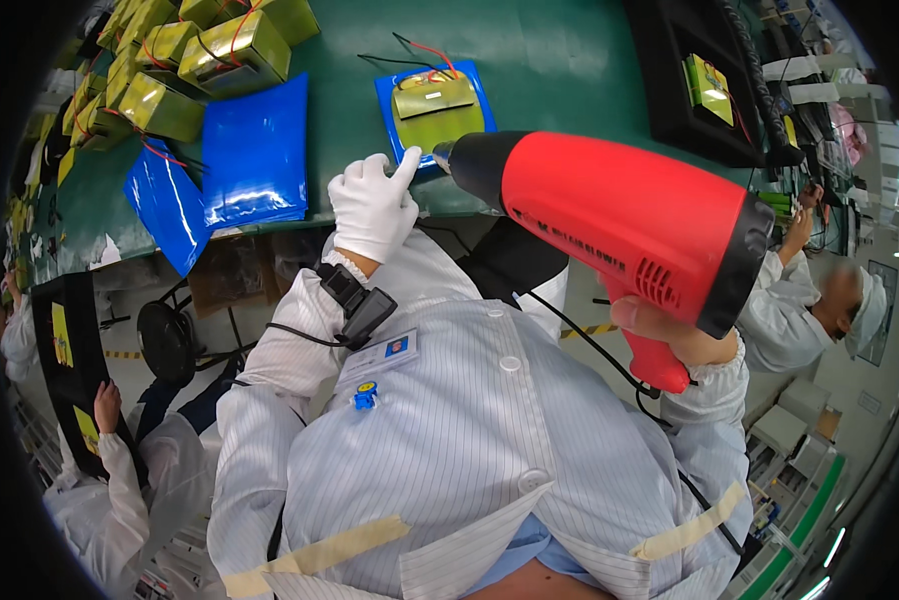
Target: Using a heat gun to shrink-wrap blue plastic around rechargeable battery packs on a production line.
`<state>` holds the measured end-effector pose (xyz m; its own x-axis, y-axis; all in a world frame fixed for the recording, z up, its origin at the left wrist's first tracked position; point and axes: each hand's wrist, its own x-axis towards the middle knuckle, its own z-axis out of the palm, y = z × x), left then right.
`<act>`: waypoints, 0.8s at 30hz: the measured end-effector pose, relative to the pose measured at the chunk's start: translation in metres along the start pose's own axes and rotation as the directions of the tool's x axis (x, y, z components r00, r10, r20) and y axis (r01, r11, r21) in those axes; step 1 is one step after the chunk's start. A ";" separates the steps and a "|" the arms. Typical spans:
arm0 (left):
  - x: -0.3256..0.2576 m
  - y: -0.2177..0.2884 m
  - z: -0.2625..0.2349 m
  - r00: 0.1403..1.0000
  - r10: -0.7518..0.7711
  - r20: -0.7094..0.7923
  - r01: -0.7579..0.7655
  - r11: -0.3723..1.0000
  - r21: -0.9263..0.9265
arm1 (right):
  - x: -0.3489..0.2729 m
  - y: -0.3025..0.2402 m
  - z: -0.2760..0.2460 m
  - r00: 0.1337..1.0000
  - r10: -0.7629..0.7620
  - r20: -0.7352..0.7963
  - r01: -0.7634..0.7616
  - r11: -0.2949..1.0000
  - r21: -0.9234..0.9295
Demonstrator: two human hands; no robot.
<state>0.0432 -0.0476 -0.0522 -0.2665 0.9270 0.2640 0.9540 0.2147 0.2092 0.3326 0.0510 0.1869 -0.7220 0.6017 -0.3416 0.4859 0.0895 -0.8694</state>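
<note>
Right now the right hand (669, 335) has its grip closed around the red heat gun (619, 220), nozzle at the battery pack (436, 112); gloved left hand (372, 205), fingers loosely curled, fingertip on the pack's edge, on the green tabletop (559, 60).

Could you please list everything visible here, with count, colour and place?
Red plastic heat gun with black nozzle: one, centre right, nozzle aimed at the pouch pack.
Yellow-green pack in a blue pouch: one, on the table's near edge.
Empty glossy blue pouches: at least two, left of the pack.
Yellow-green wrapped packs with red and black wires: a pile, upper left.
Green table: one, top.
Black tray: one, upper right, holding one pack.
Co-workers in white coats: one right, others lower left.
White-gloved left hand: at the table edge, forefinger touching the blue pouch.
Right hand: grip shut on the gun's handle.
</note>
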 end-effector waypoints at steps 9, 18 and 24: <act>0.006 -0.018 -0.002 0.996 0.040 -0.073 -0.051 0.988 -0.144 | 0.036 -0.017 0.014 0.988 -0.002 -0.152 0.021 0.992 0.123; 0.065 -0.058 0.044 0.939 -0.339 -0.055 0.230 0.741 -0.631 | 0.043 -0.031 0.003 0.996 0.036 -0.084 -0.019 0.981 0.194; 0.123 -0.082 0.053 0.954 -0.270 0.128 0.279 0.652 -0.705 | 0.043 -0.028 -0.004 0.989 0.087 -0.116 -0.070 0.987 0.142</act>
<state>-0.0604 0.0652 -0.0870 -0.4940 0.8662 0.0748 0.4511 0.1818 0.8738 0.2897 0.0777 0.1978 -0.6152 0.6950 -0.3721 0.4605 -0.0664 -0.8852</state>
